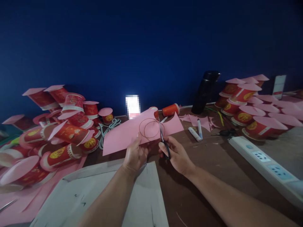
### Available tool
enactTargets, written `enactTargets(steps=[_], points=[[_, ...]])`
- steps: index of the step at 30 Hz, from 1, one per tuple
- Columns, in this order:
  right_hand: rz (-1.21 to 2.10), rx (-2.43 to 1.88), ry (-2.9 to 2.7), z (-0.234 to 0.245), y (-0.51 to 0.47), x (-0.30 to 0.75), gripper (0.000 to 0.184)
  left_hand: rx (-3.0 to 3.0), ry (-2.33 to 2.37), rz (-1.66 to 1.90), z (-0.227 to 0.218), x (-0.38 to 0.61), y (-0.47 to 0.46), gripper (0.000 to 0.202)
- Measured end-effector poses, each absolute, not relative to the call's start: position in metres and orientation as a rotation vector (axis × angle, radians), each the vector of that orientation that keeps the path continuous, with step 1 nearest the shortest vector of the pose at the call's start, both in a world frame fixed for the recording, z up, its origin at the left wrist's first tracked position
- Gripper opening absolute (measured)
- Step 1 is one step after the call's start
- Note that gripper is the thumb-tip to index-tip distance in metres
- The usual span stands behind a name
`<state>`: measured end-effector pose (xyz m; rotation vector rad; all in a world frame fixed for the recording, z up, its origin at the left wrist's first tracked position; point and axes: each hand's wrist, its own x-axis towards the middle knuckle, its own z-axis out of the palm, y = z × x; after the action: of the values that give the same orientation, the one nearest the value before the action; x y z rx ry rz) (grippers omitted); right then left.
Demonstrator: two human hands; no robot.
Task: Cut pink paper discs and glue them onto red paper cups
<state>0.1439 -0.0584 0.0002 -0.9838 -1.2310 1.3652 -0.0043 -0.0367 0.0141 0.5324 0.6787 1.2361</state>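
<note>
My left hand [136, 155] pinches the lower edge of a pink sheet of paper [120, 136], thumb on top. Overlapping round outlines in a brownish colour are drawn on the sheet. My right hand [177, 155] is closed around the black handles of a pair of scissors [167, 148]. Their blades point away from me and lie at the right side of the outlines, where the paper is partly cut. The sheet is held tilted above the table, and the fingers of my left hand beneath it are hidden.
Red paper cups [61, 154] with pink discs are heaped on the left; more cups [243, 118] stand right. A black bottle [205, 91], a glue stick [194, 134], pink scraps [197, 121] and a power strip [260, 164] are around. A white board [94, 192] lies in front.
</note>
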Motion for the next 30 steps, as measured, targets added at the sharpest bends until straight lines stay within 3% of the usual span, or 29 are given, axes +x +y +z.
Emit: enactTargets(steps=[9,30], points=[[1.394,-0.992,-1.18,0.003,-0.057,0.144,0.04,0.623,0.551,1.179,0.005,-0.011,-0.031,0.046],[1.433,-1.032,-1.208,0.012,-0.059,0.148,0.042,0.53,0.643,1.458,0.001,-0.02,-0.024,0.028]])
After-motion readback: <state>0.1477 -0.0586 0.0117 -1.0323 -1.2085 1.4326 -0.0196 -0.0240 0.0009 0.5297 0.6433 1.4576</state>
